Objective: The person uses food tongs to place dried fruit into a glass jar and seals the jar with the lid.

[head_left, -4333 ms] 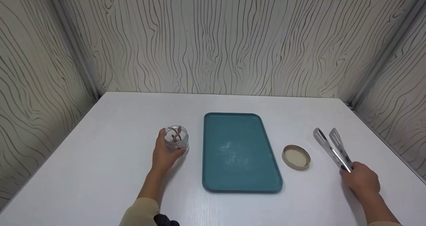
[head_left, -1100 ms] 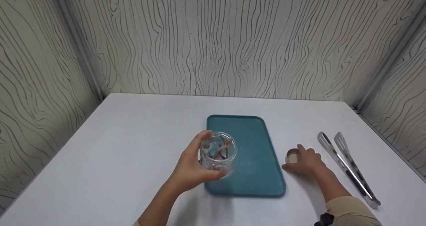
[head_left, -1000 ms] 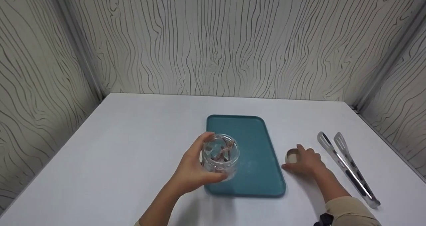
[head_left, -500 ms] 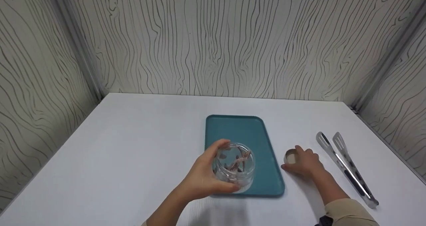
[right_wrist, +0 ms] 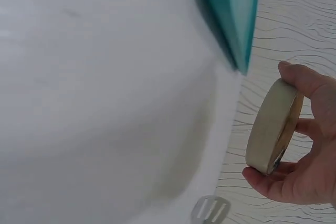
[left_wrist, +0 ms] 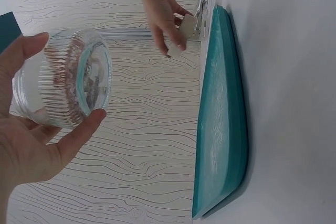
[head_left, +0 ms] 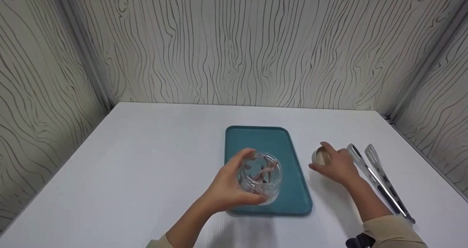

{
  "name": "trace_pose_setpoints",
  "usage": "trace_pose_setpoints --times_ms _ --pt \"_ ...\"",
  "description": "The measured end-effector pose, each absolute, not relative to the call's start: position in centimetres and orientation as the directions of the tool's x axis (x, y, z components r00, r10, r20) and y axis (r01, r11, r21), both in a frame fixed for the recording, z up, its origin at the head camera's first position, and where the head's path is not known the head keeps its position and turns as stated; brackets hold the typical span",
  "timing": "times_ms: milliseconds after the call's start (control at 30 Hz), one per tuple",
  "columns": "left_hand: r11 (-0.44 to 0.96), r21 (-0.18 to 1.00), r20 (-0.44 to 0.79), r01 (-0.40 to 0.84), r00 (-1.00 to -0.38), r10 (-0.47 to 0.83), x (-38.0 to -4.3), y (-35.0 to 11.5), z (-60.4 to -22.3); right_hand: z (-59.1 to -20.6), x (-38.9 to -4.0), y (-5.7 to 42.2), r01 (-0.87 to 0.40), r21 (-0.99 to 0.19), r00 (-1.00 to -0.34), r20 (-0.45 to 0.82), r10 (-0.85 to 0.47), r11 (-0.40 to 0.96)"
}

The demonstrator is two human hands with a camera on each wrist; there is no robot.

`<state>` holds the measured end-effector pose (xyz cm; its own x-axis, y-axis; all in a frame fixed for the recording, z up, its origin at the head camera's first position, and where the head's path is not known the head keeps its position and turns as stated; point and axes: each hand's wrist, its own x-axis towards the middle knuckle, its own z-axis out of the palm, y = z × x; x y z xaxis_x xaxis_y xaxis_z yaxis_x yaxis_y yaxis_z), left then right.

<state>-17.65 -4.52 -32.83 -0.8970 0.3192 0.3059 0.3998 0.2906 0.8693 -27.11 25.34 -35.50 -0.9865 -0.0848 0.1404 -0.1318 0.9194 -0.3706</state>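
My left hand grips a clear glass jar by its side, fingers and thumb around it. The jar is held up over the near part of a teal tray; in the left wrist view the ribbed jar is well off the table. Several brownish-pink strips lie inside it. To the right of the tray, my right hand pinches a round beige lid by its rim. In the right wrist view the lid is tilted and raised above the table, its shadow lying below.
Metal tongs with slotted heads lie spread on the white table at the right, just beyond my right hand. Wood-grain panels close off the back and both sides.
My left hand has lifted the jar from the table's left side and brought it right, over the tray. The right hand has let go of the tongs, taken the lid and raised it.
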Motion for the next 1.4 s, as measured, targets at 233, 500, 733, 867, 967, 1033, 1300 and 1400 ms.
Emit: trace_pose_setpoints --times_ms 233,500,733,867,967,1033,1300,1400 --pt "0.295 0.863 0.316 0.41 -0.894 0.317 -17.9 -4.3 -32.7 -31.2 -26.2 23.4 -0.188 -0.522 -0.967 0.247 -0.063 0.832" --pt "0.274 0.862 0.342 0.427 -0.888 0.307 -18.7 -3.9 -32.9 -27.9 -24.7 20.0 -0.387 -0.668 -0.893 0.442 -0.079 0.635" --pt "0.279 0.866 0.338 0.416 -0.896 0.288 -19.0 -3.5 -33.2 -26.7 -23.2 17.5 -0.542 -0.709 -0.82 0.563 -0.101 0.451" --pt "0.267 0.87 0.339 0.415 -0.895 0.289 -19.2 -3.3 -33.3 -26.5 -22.5 16.3 -0.561 -0.751 -0.819 0.565 -0.099 0.349" --pt "0.259 0.871 0.344 0.418 -0.894 0.287 -19.4 -3.2 -33.3 -26.6 -22.3 15.6 -0.581 -0.77 -0.812 0.573 -0.113 0.264" --pt "0.256 0.87 0.347 0.42 -0.893 0.286 -19.4 -3.1 -33.4 -26.9 -22.1 15.1 -0.595 -0.774 -0.804 0.579 -0.138 0.218" --pt "0.217 0.871 0.375 0.44 -0.883 0.282 -19.8 -2.8 -33.7 -28.6 -21.5 13.8 -0.613 -0.769 -0.784 0.567 -0.253 0.179" --pt "0.214 0.876 0.372 0.431 -0.889 0.267 -20.0 -2.7 -33.8 -29.3 -21.6 13.6 -0.592 -0.781 -0.799 0.536 -0.272 0.2"
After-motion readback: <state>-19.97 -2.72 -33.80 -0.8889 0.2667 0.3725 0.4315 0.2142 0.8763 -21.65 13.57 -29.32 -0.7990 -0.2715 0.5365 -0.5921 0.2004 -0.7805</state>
